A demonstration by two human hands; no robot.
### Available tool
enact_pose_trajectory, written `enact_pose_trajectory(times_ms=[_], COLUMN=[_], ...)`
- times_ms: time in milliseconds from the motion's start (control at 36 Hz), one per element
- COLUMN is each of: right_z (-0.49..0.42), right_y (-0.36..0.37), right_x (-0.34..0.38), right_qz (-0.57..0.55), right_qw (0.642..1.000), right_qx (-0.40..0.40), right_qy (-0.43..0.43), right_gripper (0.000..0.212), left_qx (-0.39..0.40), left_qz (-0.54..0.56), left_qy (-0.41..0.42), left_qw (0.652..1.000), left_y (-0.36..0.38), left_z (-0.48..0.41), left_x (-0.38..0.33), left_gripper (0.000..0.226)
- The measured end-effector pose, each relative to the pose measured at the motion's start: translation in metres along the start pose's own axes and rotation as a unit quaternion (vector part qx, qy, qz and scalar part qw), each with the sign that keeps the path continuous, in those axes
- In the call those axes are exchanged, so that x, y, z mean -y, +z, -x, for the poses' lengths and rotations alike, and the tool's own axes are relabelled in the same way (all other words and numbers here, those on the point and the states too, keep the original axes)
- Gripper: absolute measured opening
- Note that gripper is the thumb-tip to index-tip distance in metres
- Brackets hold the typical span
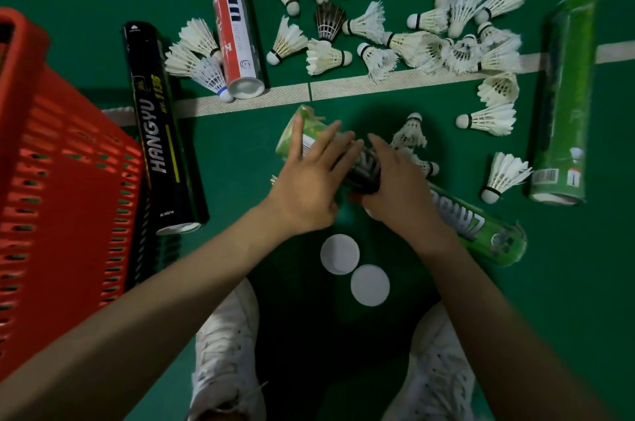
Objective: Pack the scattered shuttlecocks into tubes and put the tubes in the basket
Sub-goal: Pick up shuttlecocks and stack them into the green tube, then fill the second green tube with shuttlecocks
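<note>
A green tube lies tilted on the green floor in the middle of the view, its dark end under my hands. My left hand rests flat on it, fingers spread. My right hand is wrapped around the tube's dark end. A second green tube lies beneath my right wrist. Two white round caps lie just below my hands. Several white shuttlecocks are scattered across the far floor, one dark one among them. The red basket stands at the left.
A black tube lies beside the basket, a red-and-white tube beyond it, and a green tube at the far right. A white court line crosses the floor. My white shoes are at the bottom.
</note>
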State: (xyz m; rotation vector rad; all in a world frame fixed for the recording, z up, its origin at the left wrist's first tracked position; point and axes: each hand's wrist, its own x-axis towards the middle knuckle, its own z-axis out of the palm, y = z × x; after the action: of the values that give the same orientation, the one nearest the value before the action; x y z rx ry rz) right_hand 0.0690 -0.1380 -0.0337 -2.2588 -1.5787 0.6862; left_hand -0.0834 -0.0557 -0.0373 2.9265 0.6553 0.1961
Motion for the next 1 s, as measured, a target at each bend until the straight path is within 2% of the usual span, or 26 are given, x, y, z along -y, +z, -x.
enact_pose_trajectory(times_ms=[56,139,222,278,333,417,500,611,722,778,833,861,944,1000], right_z=[-0.003,-0.003,0.002,0.013,0.029,0.054,0.07,0.087,0.11,0.123,0.139,0.147,0.176,0.197], right_y=[-0.002,0.001,-0.003,-0.008,-0.011,-0.004,-0.003,-0.01,-0.024,-0.034,-0.043,-0.045,-0.045,-0.044], right_x=[0.0,-0.006,-0.026,-0.044,-0.061,-0.083,-0.091,-0.095,-0.108,-0.118,-0.131,-0.14,-0.163,-0.172], right_qz=[-0.015,-0.013,0.056,0.097,0.111,0.044,0.01,-0.054,-0.083,-0.089,-0.102,-0.097,-0.017,0.021], right_qw=[1.0,1.0,0.998,0.995,0.991,0.997,0.996,0.991,0.977,0.968,0.962,0.961,0.946,0.926], right_qx=[0.006,-0.007,-0.016,0.01,0.024,-0.03,-0.07,-0.111,-0.171,-0.19,-0.159,-0.114,0.097,0.185], right_qy=[0.007,0.008,-0.006,0.027,0.07,0.061,0.051,0.05,0.096,0.136,0.197,0.231,0.31,0.329], right_gripper=[0.098,0.091,0.088,0.09,0.088,0.077,0.061,0.047,0.031,0.025,0.025,0.029,0.052,0.071], left_qx=[0.015,-0.008,-0.023,-0.017,0.011,0.106,0.164,0.15,0.157,0.154,0.152,0.153,0.141,0.14], left_qz=[-0.039,-0.055,-0.065,-0.084,-0.094,-0.094,-0.096,-0.1,-0.097,-0.105,-0.116,-0.117,-0.107,-0.099], left_qy=[-0.007,0.003,0.005,-0.022,-0.064,-0.108,-0.071,0.036,0.125,0.145,0.149,0.146,0.144,0.155], left_qw=[0.999,0.998,0.998,0.996,0.993,0.984,0.979,0.983,0.975,0.972,0.97,0.97,0.974,0.973], left_y=[0.003,0.004,-0.001,-0.005,-0.006,-0.001,0.012,0.03,0.039,0.041,0.044,0.044,0.041,0.041], left_z=[-0.007,-0.021,-0.028,-0.031,-0.034,-0.04,-0.048,-0.06,-0.067,-0.07,-0.074,-0.075,-0.072,-0.066], left_x=[0.0,0.005,0.014,0.019,0.025,0.023,-0.001,-0.043,-0.081,-0.094,-0.101,-0.103,-0.112,-0.121], left_gripper=[0.064,0.047,0.048,0.059,0.061,0.064,0.073,0.067,0.078,0.075,0.071,0.071,0.075,0.08])
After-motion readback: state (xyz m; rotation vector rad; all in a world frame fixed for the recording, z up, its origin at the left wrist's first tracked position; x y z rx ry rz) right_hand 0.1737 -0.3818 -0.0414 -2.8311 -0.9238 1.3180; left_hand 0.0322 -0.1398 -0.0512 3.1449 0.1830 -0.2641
